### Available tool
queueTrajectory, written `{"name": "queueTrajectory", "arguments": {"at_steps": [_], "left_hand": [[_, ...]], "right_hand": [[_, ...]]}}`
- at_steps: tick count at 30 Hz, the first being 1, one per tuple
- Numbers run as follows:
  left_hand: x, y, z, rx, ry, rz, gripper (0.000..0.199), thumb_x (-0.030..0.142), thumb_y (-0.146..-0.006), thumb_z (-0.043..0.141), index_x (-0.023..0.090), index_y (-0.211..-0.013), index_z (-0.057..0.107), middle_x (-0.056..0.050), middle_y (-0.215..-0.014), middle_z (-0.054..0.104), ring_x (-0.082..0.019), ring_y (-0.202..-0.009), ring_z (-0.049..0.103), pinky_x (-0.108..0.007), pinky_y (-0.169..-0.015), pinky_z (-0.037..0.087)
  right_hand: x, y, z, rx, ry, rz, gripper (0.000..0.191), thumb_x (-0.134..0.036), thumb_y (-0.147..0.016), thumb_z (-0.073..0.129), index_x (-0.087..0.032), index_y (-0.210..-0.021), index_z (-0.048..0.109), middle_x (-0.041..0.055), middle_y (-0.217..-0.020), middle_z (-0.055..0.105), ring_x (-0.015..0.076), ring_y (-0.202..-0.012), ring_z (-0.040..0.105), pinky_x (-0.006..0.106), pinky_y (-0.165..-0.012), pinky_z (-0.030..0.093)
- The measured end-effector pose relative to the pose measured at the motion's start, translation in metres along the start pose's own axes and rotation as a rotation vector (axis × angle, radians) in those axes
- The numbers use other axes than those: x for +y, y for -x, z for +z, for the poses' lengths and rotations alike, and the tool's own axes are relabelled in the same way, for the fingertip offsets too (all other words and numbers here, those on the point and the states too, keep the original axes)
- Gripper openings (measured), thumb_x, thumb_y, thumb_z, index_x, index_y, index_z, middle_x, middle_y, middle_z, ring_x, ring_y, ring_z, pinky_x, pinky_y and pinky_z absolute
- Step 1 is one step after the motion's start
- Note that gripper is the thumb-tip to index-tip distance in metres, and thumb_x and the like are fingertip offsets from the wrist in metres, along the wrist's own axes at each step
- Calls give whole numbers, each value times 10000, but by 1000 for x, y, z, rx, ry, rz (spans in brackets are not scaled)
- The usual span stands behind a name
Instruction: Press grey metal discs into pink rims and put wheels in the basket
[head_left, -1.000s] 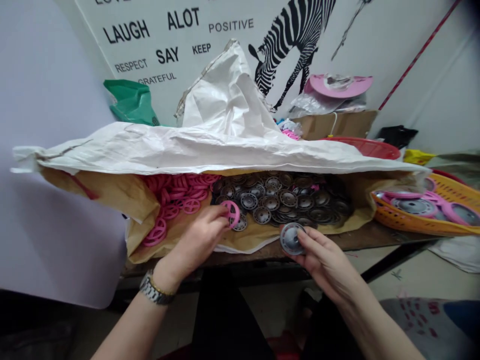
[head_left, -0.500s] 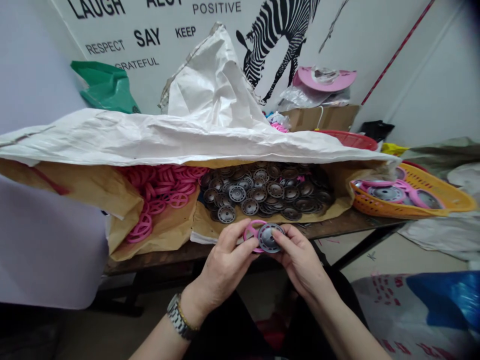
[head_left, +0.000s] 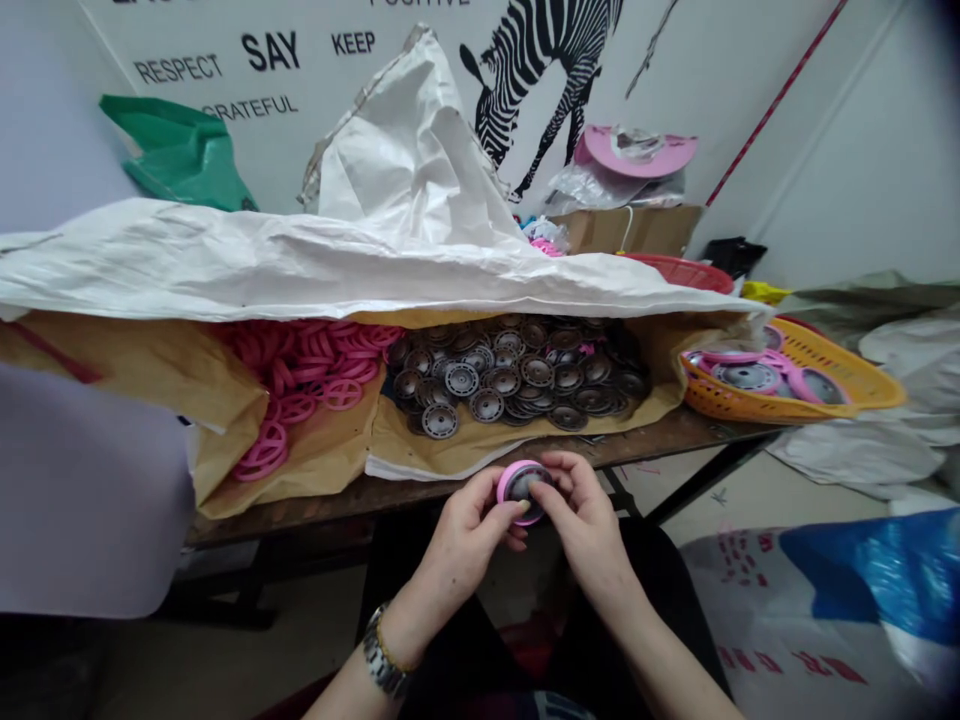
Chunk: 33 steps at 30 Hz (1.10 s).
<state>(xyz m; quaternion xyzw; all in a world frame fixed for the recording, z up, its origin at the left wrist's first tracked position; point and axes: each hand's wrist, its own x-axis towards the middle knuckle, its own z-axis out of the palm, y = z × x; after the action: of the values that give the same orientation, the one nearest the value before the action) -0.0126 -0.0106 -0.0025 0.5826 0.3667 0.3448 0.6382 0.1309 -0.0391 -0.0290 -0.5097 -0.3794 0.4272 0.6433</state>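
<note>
Between both hands I hold a pink ring [head_left: 507,482] with a grey disc [head_left: 525,484], like a wheel hubcap, lying within its rim. My left hand [head_left: 474,530] grips the ring from the left, thumb on its near edge. My right hand [head_left: 585,515] holds the other side, thumb pressed on the disc's face. Beyond them lies a heap of dark grey discs [head_left: 517,375] on brown paper. Left of that heap is a pile of pink spoked rings [head_left: 307,360]. Whether the disc sits fully flush in the ring I cannot tell.
A yellow basket [head_left: 870,385] at the right holds several pink rings fitted with grey discs. The white sack edge [head_left: 375,275] runs behind the piles. Brown paper [head_left: 330,455] covers part of the dark bench [head_left: 645,440]. A white-and-blue bag [head_left: 810,600] stands lower right.
The grey disc, earlier overlapping the pink ring's right side, now lies inside its rim. Both hands have drawn closer around the pair, and the camera view has shifted slightly.
</note>
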Motion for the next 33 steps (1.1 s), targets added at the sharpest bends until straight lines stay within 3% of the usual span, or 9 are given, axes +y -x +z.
{"name": "queueTrajectory", "arguments": {"at_steps": [2,5,10,16,19,22,24,28,33], "left_hand": [[-2,0,1,-4,-20,21,289,299,-879,598,159,-1128,643,-45,-944,633,-139,-744,612,-241,-625,575],[-2,0,1,-25,-73,53,242,310,-901,573,164,-1077,653,-48,-971,623,-163,-819,603,-245,-652,576],[-1,2,2,-81,-204,120,237,365,-955,516,173,-1036,629,-33,-916,593,-151,-773,588,-236,-640,551],[-7,2,11,57,-383,228,298,401,-987,457,174,-848,591,2,-735,517,-120,-613,512,-212,-543,457],[-6,1,14,23,-366,190,300,408,-992,430,180,-879,588,-8,-766,524,-135,-640,527,-212,-534,465],[-4,-1,14,-82,-390,154,213,356,-960,499,195,-1073,582,-34,-921,596,-157,-745,579,-228,-612,512],[-6,-2,13,-108,-391,125,280,307,-931,537,208,-1193,539,-47,-1007,621,-158,-750,605,-244,-647,531],[-17,-3,12,-82,-319,66,324,313,-935,510,216,-1244,509,-30,-908,635,-148,-626,614,-251,-574,537],[-28,-5,23,-93,-268,63,380,377,-938,510,219,-1284,501,-33,-872,646,-145,-577,598,-258,-546,535]], "right_hand": [[-3,2,-3,-64,49,16,406,-446,-794,712,-216,-1112,605,45,-980,697,215,-911,629,327,-841,480],[-8,3,-9,-162,111,32,312,-449,-805,682,-202,-994,685,47,-963,699,222,-909,616,320,-835,470],[-13,9,-15,-142,177,-3,191,-393,-814,657,-213,-856,710,9,-820,673,187,-786,586,273,-732,447],[-16,16,-15,-125,214,-59,133,-329,-823,646,-215,-784,704,-7,-762,645,168,-746,563,253,-708,431],[-13,14,-16,-116,157,-6,168,-369,-810,667,-208,-787,709,-4,-749,645,167,-730,559,254,-695,436],[-10,9,-20,-85,69,70,229,-422,-777,704,-195,-804,711,5,-746,654,171,-724,562,260,-682,445],[-10,6,-23,-97,41,96,249,-433,-770,709,-190,-822,710,11,-757,663,178,-738,576,265,-687,454],[-16,9,-30,-197,104,26,195,-336,-838,637,-211,-968,711,18,-919,703,202,-888,617,283,-808,471],[-17,19,-37,-123,177,4,157,-283,-845,599,-206,-931,705,15,-894,702,198,-851,618,276,-780,469]]}}
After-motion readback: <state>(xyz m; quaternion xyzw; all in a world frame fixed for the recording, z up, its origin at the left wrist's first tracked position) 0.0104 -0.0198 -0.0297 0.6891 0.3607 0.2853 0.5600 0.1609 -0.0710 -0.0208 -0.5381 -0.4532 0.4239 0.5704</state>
